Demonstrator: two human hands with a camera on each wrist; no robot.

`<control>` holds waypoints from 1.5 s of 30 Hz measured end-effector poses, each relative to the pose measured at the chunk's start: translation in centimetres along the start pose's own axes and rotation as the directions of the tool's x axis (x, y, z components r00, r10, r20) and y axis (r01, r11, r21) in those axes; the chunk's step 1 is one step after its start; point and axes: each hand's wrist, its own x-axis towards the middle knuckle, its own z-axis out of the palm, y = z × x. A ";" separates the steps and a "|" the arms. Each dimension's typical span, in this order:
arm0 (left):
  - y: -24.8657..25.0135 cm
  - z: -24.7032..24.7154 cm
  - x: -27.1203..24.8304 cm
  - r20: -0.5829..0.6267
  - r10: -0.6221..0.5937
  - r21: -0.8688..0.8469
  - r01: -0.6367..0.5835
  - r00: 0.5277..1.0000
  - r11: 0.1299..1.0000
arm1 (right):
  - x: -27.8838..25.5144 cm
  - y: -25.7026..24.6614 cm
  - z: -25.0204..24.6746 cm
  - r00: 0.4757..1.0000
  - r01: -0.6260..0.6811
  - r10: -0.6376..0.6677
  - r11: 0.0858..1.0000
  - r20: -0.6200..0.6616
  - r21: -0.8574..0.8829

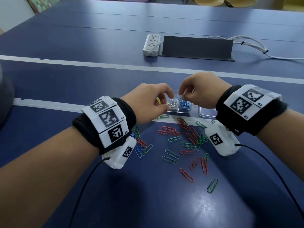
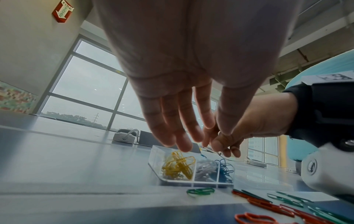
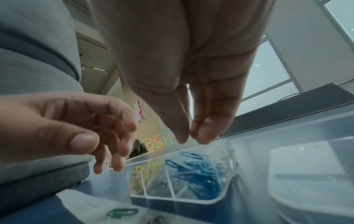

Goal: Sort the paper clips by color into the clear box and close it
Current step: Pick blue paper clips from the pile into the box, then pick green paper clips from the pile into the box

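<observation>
Both hands hover over the clear box (image 1: 180,108), which sits on the blue surface (image 1: 98,76) near the middle of the head view, just past a white line. The left hand (image 1: 150,102) hangs above the box's left end with its fingers (image 2: 173,125) loosely extended and released, holding nothing that I can see. The right hand (image 1: 201,92) is above the right end, thumb and fingertips (image 3: 205,133) pressed together in a pinch; whether a clip sits between them I cannot tell.

Inside the box, yellow clips (image 2: 178,166) fill the left compartment, white clips (image 2: 205,168) the middle one, and blue clips (image 2: 226,171) the right one. The clear lid (image 1: 206,112) lies just right of the box, partly hidden by the right wrist. Red clips (image 1: 170,131) and green clips (image 1: 213,185) lie scattered over the lower middle of the frame, nearer than the box. A white power strip (image 1: 151,44) rests well beyond, toward the top.
</observation>
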 end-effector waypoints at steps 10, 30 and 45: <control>-0.4 -0.2 -0.5 0.004 -0.013 0.001 0.013 1.000 1.000 | -0.8 0.9 0.1 0.995 0.057 -0.051 0.996 0.091 -0.067; -3.8 -2.8 -4.7 0.232 -0.338 0.444 0.209 0.912 0.871 | -2.6 -9.6 4.1 0.893 0.392 -0.369 0.919 0.257 -0.044; -3.5 -3.2 -6.2 0.232 -0.280 0.402 0.171 0.932 0.900 | -2.7 -11.2 4.6 0.880 0.373 -0.318 0.922 0.352 -0.100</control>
